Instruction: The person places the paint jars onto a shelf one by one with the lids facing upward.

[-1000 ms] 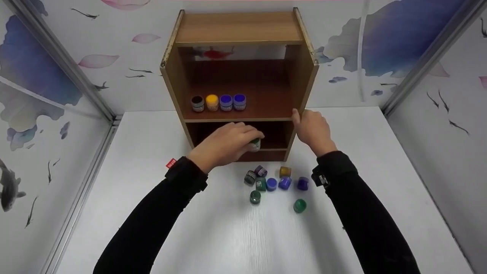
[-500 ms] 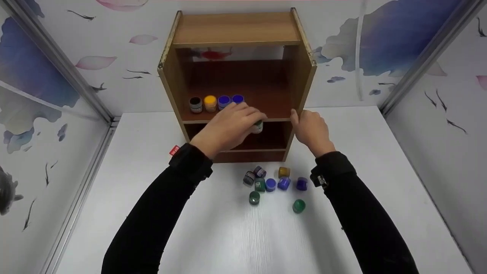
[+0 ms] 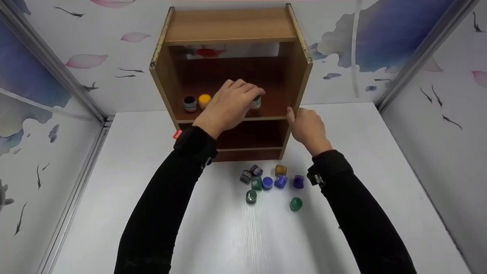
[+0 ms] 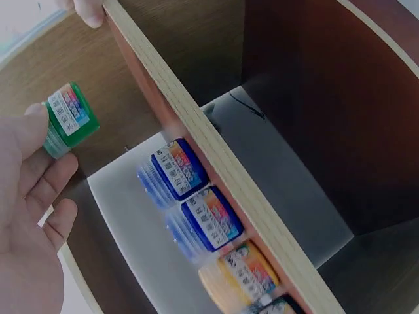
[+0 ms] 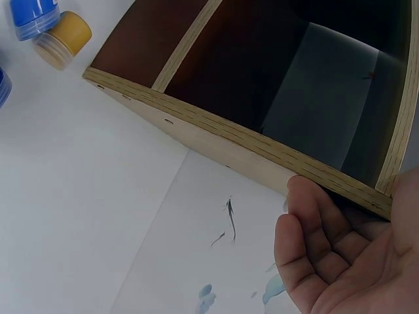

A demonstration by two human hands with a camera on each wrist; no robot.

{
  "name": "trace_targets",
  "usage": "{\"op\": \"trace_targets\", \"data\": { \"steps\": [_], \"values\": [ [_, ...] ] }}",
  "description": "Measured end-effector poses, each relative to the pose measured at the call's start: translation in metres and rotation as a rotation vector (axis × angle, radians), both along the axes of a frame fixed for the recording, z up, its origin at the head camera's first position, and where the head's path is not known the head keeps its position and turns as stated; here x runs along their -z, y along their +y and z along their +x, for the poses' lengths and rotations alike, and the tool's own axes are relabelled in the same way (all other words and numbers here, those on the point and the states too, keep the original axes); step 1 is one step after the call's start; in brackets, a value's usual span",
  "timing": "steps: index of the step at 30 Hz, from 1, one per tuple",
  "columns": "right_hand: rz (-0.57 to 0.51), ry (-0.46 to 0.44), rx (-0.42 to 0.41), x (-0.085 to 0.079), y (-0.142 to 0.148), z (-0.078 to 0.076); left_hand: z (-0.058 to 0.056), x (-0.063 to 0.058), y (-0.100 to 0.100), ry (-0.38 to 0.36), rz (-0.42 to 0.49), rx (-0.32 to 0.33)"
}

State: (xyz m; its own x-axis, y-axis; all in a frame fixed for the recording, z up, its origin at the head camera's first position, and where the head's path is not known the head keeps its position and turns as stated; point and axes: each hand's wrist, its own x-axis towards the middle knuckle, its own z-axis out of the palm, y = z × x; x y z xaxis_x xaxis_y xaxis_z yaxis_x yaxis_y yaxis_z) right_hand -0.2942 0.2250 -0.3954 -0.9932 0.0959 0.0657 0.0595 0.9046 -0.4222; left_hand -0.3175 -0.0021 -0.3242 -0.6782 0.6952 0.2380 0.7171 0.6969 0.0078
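Observation:
My left hand (image 3: 230, 104) pinches a small green paint jar (image 4: 73, 118) between thumb and fingers, above the upper shelf board of a wooden shelf unit (image 3: 232, 26). To the left on that board stand a black paint jar (image 3: 190, 103) and a yellow paint jar (image 3: 204, 101). Two blue paint jars (image 4: 180, 169) beside them are hidden by my hand in the head view, but the left wrist view shows them. The held jar is just beyond the blue end of the row. My right hand (image 3: 309, 127) grips the unit's right side panel (image 5: 242, 140) at its front edge.
Several paint jars lie or stand loosely on the white table (image 3: 213, 228) before the unit, among them a green jar (image 3: 296, 204), an ochre jar (image 3: 280, 170) and a purple jar (image 3: 299, 181). The lower compartment (image 3: 251, 135) is dark. Patterned walls enclose the table.
My left hand has risen with the green jar from in front of the lower compartment to the upper board, covering the blue jars. The right hand stays on the side panel.

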Motion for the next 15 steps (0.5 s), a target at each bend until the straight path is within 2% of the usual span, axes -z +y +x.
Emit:
{"op": "trace_targets", "data": {
  "steps": [8,15],
  "values": [
    [0.001,0.009,-0.008,0.0,-0.002,0.0,-0.016,0.01,0.003,-0.024,-0.052,-0.055],
    [0.0,-0.003,-0.001,0.0,0.001,0.0,-0.026,0.016,0.004,-0.029,-0.022,-0.065]
  ]
}}
